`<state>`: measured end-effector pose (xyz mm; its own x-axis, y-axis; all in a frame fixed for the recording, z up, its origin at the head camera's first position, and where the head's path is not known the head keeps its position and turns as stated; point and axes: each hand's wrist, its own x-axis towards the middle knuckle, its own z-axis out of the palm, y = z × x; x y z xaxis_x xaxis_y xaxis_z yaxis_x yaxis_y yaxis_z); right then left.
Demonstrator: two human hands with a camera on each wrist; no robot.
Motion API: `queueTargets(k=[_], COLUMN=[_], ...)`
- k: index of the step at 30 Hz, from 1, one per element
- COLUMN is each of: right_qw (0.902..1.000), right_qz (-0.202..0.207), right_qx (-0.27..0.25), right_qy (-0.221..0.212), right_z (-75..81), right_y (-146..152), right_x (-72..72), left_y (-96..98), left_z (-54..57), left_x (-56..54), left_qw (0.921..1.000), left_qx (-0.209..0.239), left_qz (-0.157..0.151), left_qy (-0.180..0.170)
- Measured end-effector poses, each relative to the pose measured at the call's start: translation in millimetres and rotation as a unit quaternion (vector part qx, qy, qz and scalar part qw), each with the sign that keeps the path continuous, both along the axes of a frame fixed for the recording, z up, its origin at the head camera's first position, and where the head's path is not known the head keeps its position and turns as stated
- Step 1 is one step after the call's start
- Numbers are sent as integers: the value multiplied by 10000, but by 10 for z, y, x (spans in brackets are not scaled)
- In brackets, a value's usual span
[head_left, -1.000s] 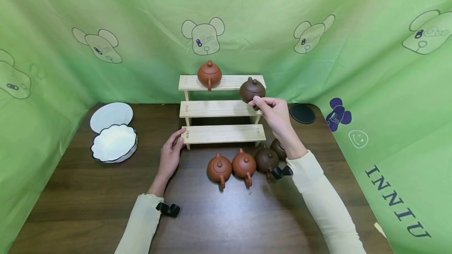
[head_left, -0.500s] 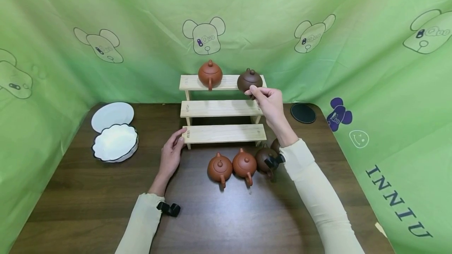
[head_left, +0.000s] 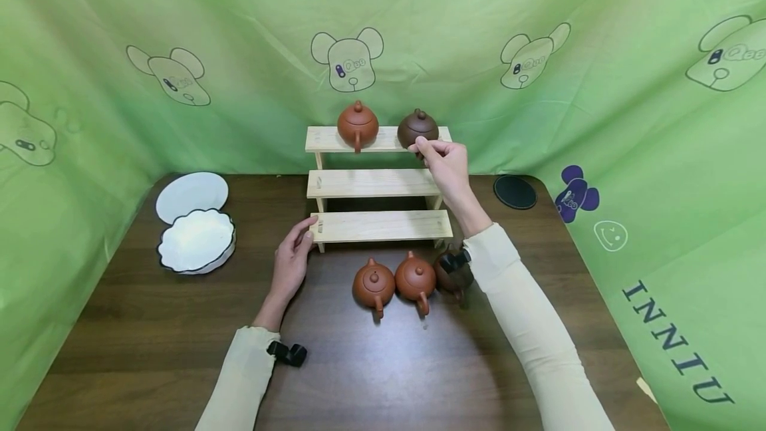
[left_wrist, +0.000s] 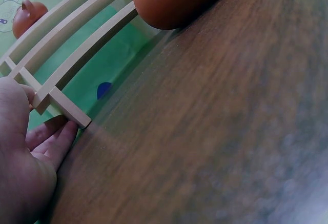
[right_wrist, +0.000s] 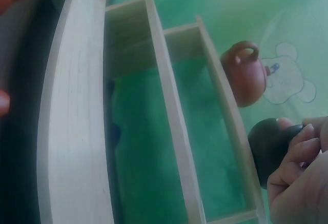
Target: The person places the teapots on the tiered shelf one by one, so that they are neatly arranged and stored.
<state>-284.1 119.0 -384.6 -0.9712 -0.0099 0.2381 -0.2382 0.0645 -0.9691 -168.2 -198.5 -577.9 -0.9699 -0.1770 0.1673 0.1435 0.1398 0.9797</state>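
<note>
My right hand [head_left: 450, 168] pinches the handle of a dark brown teapot [head_left: 417, 126] at the right end of the top step of a three-step wooden display stand [head_left: 383, 226]. In the right wrist view, the fingers curl at the dark teapot [right_wrist: 266, 147], whose base is against the top board. Left of it on that step sits a reddish-brown teapot [head_left: 358, 126]. My left hand [head_left: 292, 259] holds the left end of the lowest step; the left wrist view has its fingers [left_wrist: 60, 139] against the stand's leg.
In front of the stand are two reddish teapots [head_left: 374, 285] [head_left: 415, 279] and a dark teapot [head_left: 453, 278], partly covered by my right wrist. A scalloped white bowl [head_left: 196, 241] and white plate [head_left: 193, 197] lie left; a black round coaster [head_left: 515, 192] lies right.
My right hand has moved up and left with the dark teapot, bringing it from in front of the stand's right side to the top step. The left hand stays on the lowest step.
</note>
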Motion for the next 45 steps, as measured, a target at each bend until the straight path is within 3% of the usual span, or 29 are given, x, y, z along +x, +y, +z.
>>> queueTargets(k=[5, 6, 12, 15, 17, 22, 24, 28, 30, 32, 33, 37, 39, 40, 45], right_qw=[9997, 9996, 9995, 9995, 9995, 9994, 9994, 9992, 9991, 9992, 9992, 9996, 9995, 9995, 9993], right_qz=[12, 10, 49, 44, 26, 22, 24, -20, -23, -18, -4, 60, 89, 104, 87], right_qx=[246, 266, 298, 293, 294, 327, 345, 382, 387, 375, 358, 187, 107, 56, 8], right_qy=[49, 49, -52, -105, -129, -65, -44, -106, -144, -164, -169, -222, -270, -294, -368], right_z=[6, 10, 28, 34, 37, 48, 47, 43, 39, 40, 40, 51, 55, 58, 58], right_y=[-20, -24, -57, -71, -73, -59, -53, -51, -51, -48, -46, -41, -38, -38, -12], right_x=[-59, -68, -122, -137, -140, -147, -148, -133, -124, -118, -118, -114, -113, -111, -106], left_y=[-53, -36, -8, -9, 9, 23, 18, 52, 90, 76, 88, 8, 28, 7, 78], left_z=[-127, -67, 14, -17, 37, 40, 12, 117, 220, 193, 234, 52, 95, 34, 190], left_x=[-67, -28, 22, 1, 36, 21, -9, 51, 102, 96, 112, 21, 38, 13, 95], left_qw=[9998, 9997, 9999, 10000, 9998, 9992, 9998, 9996, 9997, 9997, 9998, 9999, 9999, 10000, 9996], left_qx=[139, 221, 1, -70, 51, 162, 89, 32, -58, -149, -156, -141, -101, -78, -79], left_qz=[-48, -106, -60, 47, -39, -81, 21, 18, 25, 23, 15, -1, 28, 3, 33], left_qy=[-126, -17, 137, 36, 205, 358, 199, 278, 247, 209, 103, -50, -91, 22, 254])
